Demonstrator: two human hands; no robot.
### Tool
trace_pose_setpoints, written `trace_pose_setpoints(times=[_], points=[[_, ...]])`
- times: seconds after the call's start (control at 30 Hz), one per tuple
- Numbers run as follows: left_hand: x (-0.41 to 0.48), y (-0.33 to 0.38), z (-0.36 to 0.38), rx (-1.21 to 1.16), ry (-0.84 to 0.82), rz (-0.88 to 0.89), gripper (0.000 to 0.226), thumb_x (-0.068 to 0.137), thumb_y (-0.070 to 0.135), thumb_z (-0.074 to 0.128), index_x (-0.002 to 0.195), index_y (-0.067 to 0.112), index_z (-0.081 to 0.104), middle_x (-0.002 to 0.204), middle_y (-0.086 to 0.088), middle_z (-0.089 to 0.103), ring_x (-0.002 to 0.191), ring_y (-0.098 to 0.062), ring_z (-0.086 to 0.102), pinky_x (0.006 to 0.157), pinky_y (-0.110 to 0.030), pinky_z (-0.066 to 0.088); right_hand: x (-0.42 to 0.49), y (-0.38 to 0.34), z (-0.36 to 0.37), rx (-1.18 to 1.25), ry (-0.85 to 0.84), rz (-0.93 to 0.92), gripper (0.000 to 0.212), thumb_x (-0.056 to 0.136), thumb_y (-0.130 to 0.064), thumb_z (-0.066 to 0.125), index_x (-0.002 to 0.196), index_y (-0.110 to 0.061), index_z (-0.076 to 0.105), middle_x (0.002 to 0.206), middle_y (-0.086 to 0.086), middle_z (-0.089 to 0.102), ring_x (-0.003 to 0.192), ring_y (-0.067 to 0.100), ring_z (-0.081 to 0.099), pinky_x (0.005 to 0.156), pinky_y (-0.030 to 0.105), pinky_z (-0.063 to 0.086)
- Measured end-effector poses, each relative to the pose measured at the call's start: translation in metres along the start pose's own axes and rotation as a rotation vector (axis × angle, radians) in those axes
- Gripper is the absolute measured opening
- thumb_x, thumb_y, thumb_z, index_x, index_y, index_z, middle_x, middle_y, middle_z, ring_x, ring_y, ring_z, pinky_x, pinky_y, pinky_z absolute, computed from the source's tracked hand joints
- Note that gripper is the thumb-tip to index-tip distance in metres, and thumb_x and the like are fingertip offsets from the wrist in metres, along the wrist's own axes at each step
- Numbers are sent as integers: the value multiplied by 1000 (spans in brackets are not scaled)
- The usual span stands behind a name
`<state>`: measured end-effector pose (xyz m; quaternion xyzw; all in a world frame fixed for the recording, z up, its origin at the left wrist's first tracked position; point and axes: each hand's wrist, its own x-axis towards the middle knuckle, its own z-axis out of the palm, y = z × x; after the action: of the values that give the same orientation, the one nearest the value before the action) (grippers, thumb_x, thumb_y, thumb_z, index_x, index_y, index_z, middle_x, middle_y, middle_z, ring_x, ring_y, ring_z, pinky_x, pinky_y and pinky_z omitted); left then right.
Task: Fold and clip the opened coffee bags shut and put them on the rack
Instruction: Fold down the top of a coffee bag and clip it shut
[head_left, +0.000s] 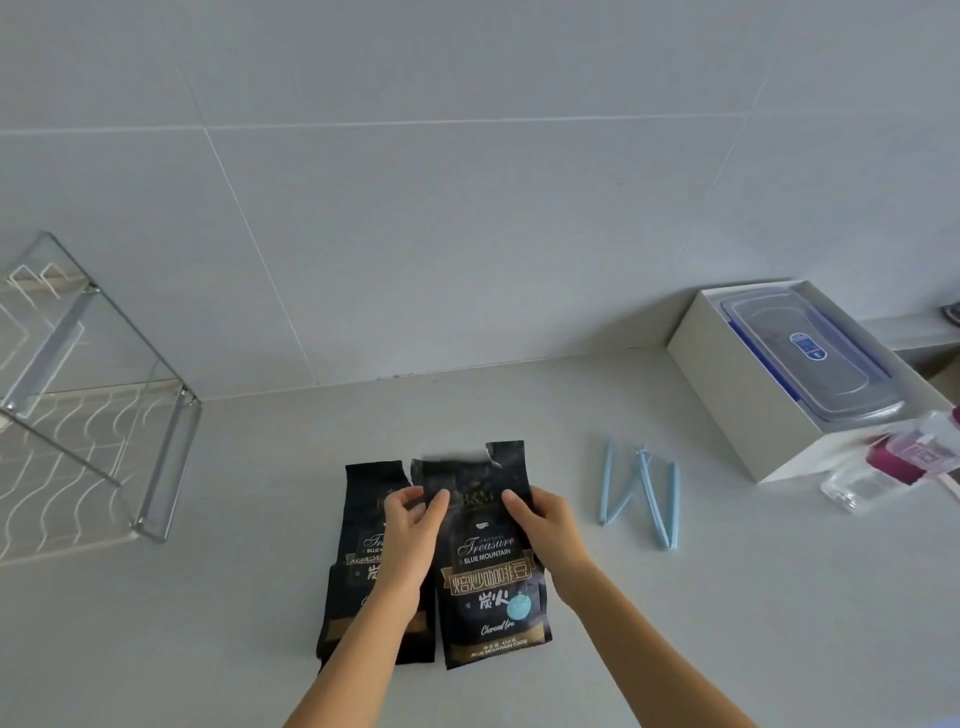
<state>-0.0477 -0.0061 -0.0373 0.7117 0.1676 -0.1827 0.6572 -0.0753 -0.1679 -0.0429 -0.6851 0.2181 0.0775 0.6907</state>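
Two black coffee bags lie side by side on the white counter, tops torn open and pointing toward the wall. The right bag (488, 577) partly overlaps the left bag (363, 525). My left hand (413, 525) grips the right bag's upper left edge. My right hand (543, 522) grips its upper right edge. Two light blue bag clips (644, 493) lie open on the counter to the right of the bags. The metal wire rack (93, 415) stands at the far left against the wall.
A white box (748, 410) holding a clear lidded container (815, 353) sits at the back right. A small clear bottle with a magenta label (893, 462) lies beside it. A tiled wall runs behind the counter.
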Motion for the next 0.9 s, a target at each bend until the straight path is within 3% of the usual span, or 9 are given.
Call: trace_pose_setpoints(times=[0.13,0.2,0.27,0.37,0.47,0.57,0.7,0.8,0.9], points=[[-10,1,-2,-38,-7,24,28,88,43,51,90,17,59,88,-1,68,82,-15,65,59,-25,46,-16,-11,11,41,39,-63,25,91,-31,56,80,-10,63,77,10,75,70,23,73,60,27,59],[-17,12,-1,-92,41,115,26,89,44,49,83,22,61,83,-1,70,78,-15,68,58,-25,48,-23,-22,15,81,42,-126,29,91,-30,57,77,-6,63,77,17,73,71,28,72,62,35,57],[-21,26,-2,-141,77,217,27,88,45,49,79,23,62,77,1,70,71,-15,69,56,-24,50,-29,-34,17,107,39,-217,31,91,-29,58,74,-4,62,71,15,70,67,25,69,58,32,55],[-22,40,-3,-170,66,331,29,86,47,51,80,23,64,76,-1,72,71,-13,71,55,-23,56,-31,-42,18,91,67,-363,39,90,-31,59,78,6,57,71,17,62,67,22,61,57,34,50],[-20,35,-6,-37,-64,309,21,87,39,55,93,20,64,87,-1,72,76,-11,70,57,-18,55,-24,-34,15,-9,136,-357,40,92,-27,58,78,10,56,74,30,61,68,29,59,60,46,51],[-19,12,-6,175,-138,274,15,87,25,60,97,16,65,95,-2,72,89,-16,68,69,-26,55,-18,-18,5,-166,155,-198,40,92,-28,56,59,-6,48,57,9,52,57,21,48,57,36,38],[-21,10,-5,97,-80,393,10,85,21,62,83,30,66,82,5,73,83,-12,69,69,-28,58,-17,-14,-3,-169,204,-322,39,92,-27,58,59,-6,51,56,-2,49,56,10,44,53,27,35],[-23,10,1,96,-73,362,11,86,18,62,83,28,65,87,4,72,87,-15,68,72,-29,57,-17,-16,0,-159,205,-246,43,92,-24,57,50,-19,47,47,-12,48,49,6,44,46,17,34],[-26,15,0,17,-78,417,17,85,15,63,80,31,68,81,8,75,84,-10,69,64,-20,56,-19,-23,-4,-146,182,-337,41,92,-28,57,51,-23,55,45,-14,51,47,1,44,46,15,35]])
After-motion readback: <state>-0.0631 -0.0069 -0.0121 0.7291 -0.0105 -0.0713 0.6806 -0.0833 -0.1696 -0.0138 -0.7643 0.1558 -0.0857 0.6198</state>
